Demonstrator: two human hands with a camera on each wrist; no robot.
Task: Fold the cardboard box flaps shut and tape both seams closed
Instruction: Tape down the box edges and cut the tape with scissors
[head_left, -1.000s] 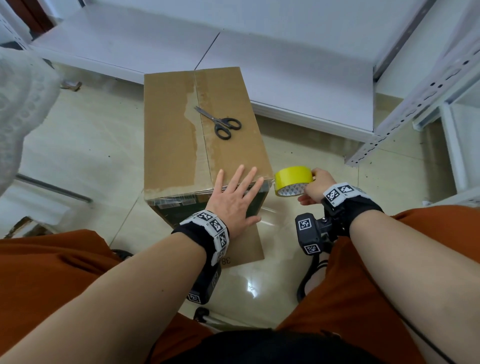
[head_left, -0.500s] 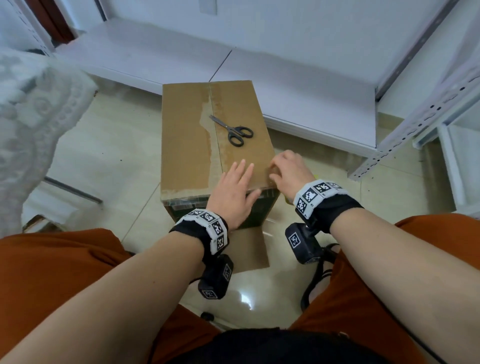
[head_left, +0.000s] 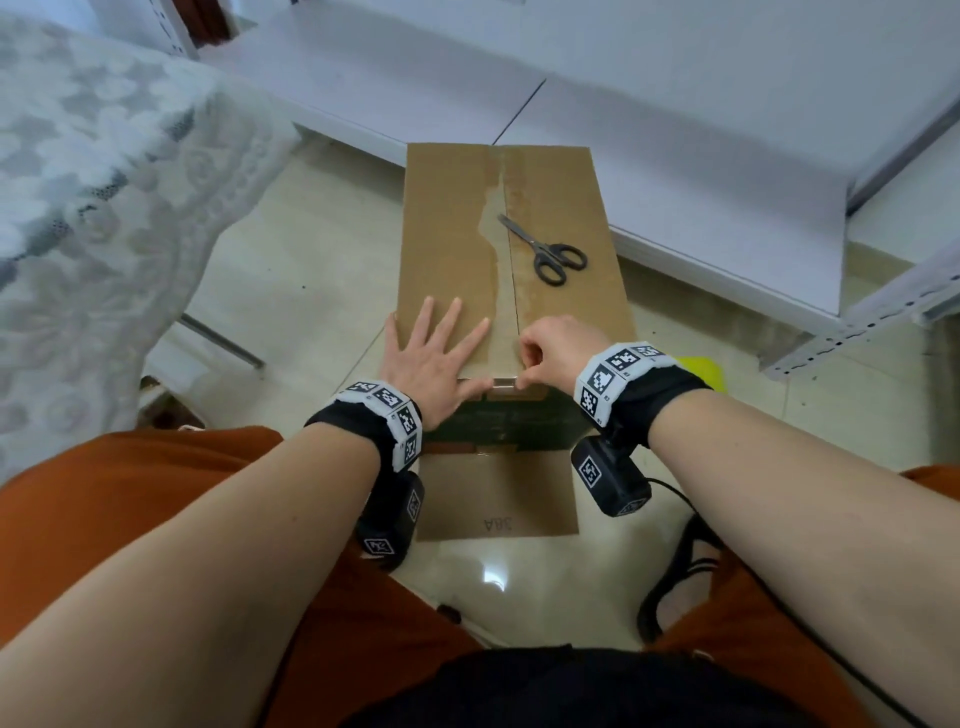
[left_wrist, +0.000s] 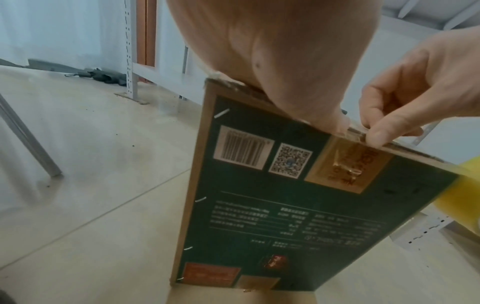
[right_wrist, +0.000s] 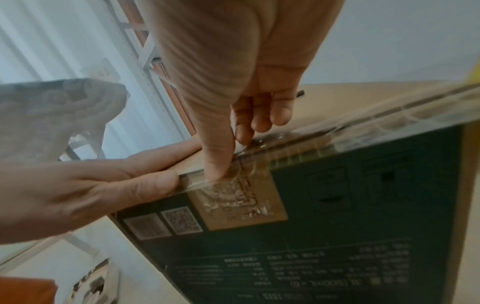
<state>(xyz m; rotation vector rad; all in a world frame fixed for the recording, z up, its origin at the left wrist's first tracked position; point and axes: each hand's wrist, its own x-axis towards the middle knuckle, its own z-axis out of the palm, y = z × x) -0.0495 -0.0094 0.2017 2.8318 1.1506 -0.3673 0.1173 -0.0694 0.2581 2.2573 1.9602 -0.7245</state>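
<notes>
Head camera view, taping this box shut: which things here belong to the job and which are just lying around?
Part of the job:
cardboard box
clear tape along the near top edge
yellow tape roll
scissors
left hand, flat on top
right hand, pinching at the edge

Just lying about:
lace cloth
white boards

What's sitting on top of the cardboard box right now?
On the cardboard box: black-handled scissors on the right flap, the left hand flat on the left flap, and the right hand pinching clear tape at the near edge. The box's contents are hidden.
</notes>
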